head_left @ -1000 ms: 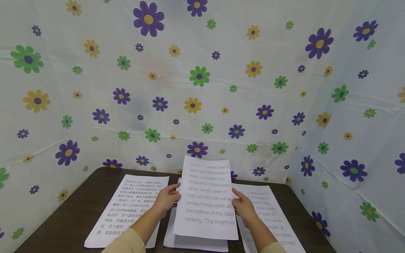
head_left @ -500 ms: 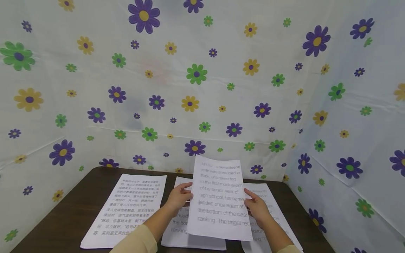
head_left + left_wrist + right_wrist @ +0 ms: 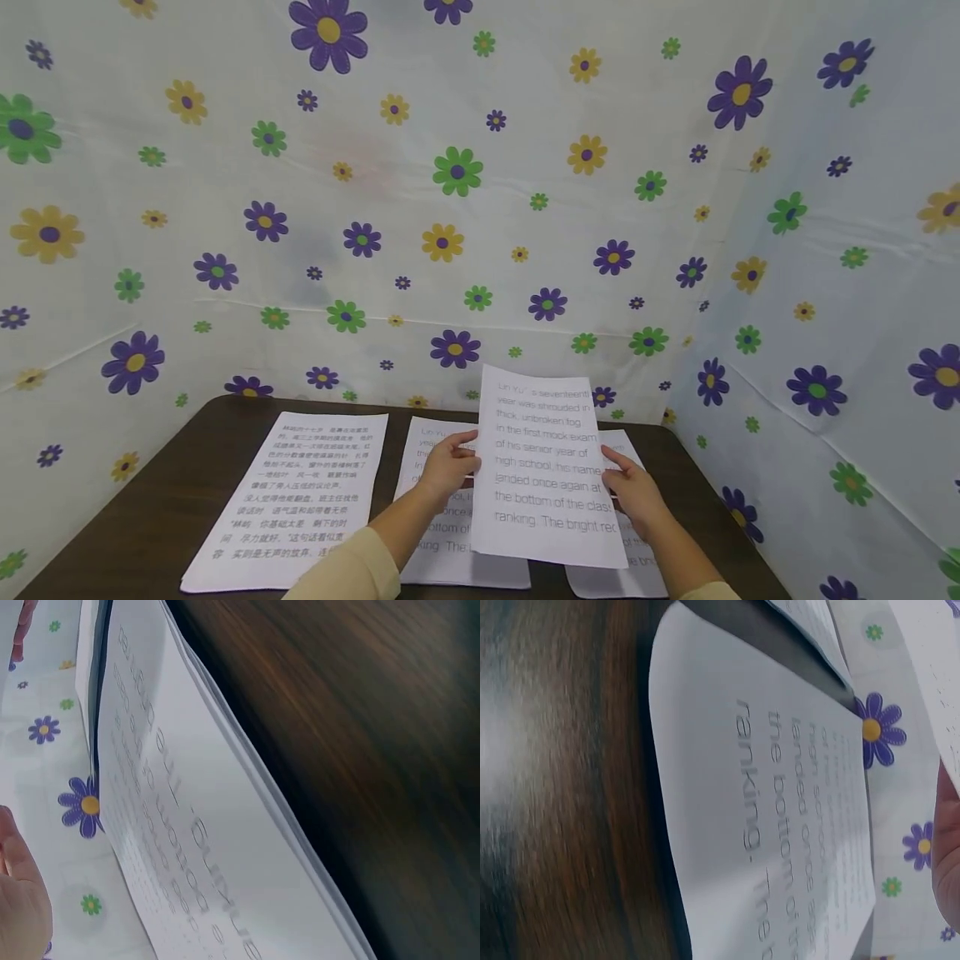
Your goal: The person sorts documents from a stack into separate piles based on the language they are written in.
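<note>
A printed sheet of paper (image 3: 543, 483) with large English text is held up above the table, tilted toward me. My left hand (image 3: 450, 468) pinches its left edge, and my right hand (image 3: 633, 492) pinches the right edge. Below and left of it lies the middle paper stack (image 3: 465, 571), also with English text and partly covered. The right-hand paper stack (image 3: 622, 581) lies under the held sheet and my right forearm. In the left wrist view my left hand (image 3: 22, 900) shows at the left edge; in the right wrist view my right hand (image 3: 946, 862) shows at the right.
A stack of pages with Chinese text (image 3: 292, 500) lies on the left of the dark wooden table (image 3: 135, 517). Behind and to the right hangs a white cloth with flowers (image 3: 525, 217), close to the table's back edge.
Both hands have carried the held sheet to the right, from over the middle stack to partly over the right-hand stack. More of the middle stack's text now shows. The view has shifted slightly.
</note>
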The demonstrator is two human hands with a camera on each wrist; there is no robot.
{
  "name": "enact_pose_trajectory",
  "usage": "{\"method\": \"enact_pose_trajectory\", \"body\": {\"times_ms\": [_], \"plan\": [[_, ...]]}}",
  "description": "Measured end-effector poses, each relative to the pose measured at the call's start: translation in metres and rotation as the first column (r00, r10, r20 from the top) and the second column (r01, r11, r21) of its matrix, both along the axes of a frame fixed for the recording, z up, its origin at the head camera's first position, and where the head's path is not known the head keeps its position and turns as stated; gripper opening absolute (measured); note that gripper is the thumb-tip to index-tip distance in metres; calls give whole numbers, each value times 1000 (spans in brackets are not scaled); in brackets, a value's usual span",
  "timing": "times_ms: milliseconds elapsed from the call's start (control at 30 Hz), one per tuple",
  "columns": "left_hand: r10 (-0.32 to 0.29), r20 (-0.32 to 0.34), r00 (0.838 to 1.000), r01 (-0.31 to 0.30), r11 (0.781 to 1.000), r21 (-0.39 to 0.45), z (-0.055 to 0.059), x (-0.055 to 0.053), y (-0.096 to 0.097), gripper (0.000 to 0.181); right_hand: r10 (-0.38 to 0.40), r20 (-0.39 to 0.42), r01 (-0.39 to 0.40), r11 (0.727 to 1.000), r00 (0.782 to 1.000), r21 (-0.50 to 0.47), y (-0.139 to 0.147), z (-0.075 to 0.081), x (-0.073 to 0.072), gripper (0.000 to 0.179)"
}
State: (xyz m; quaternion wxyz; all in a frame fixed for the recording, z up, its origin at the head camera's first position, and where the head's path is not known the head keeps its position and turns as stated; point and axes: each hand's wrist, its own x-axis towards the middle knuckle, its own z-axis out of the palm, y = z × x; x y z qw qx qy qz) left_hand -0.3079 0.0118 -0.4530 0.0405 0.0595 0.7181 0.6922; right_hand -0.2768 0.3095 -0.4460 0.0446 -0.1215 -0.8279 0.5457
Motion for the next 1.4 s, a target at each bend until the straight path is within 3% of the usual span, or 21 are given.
{"method": "enact_pose_trajectory", "body": {"times_ms": [800,1033,1400], "plan": [[3,52,999,-4,1000,21,-5,13,65,53,-27,79,26,1000,997,17,58,1,12,52],[-35,45,998,33,998,48,-7,17,81,53,-40,115,42,999,993,-14,77,-2,14,51],[-71,64,995,70,997,14,-13,22,93,54,-54,152,48,998,987,42,91,-12,14,52]]}}
